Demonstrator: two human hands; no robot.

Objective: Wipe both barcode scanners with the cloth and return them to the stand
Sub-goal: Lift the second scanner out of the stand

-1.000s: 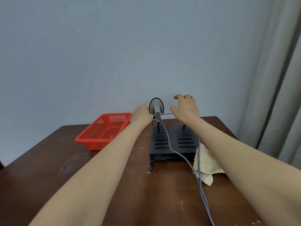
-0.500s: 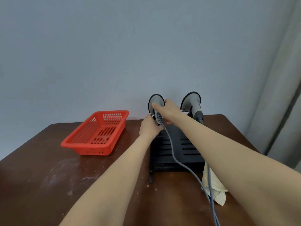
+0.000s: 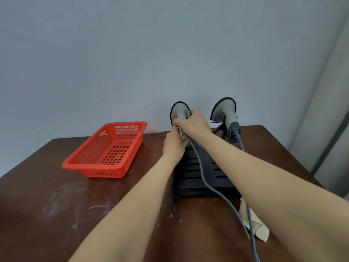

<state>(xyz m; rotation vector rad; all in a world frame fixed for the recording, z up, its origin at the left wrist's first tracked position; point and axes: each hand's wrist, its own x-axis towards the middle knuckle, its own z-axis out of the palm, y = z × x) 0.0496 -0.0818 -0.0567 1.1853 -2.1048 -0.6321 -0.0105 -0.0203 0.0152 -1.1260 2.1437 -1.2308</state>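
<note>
- right hand (image 3: 196,122) crossed over from right scanner (image 3: 225,110) to left scanner (image 3: 179,111), now gripping it
- left hand (image 3: 174,143) slid lower onto its handle

Counted on one desk (image 3: 37,214): two barcode scanners, a left scanner (image 3: 179,111) and a right scanner (image 3: 225,110), two grey cables (image 3: 203,174), one black stand (image 3: 190,167). One red basket (image 3: 105,152) and one cloth (image 3: 255,222) are also listed. Two hands are recorded, left hand (image 3: 174,143) and right hand (image 3: 196,123).

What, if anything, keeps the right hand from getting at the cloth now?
Probably reachable: the cloth lies uncovered beside the stand, under the right forearm, one grey cable crossing it. But the right hand grips the left barcode scanner and must let go first.
</note>
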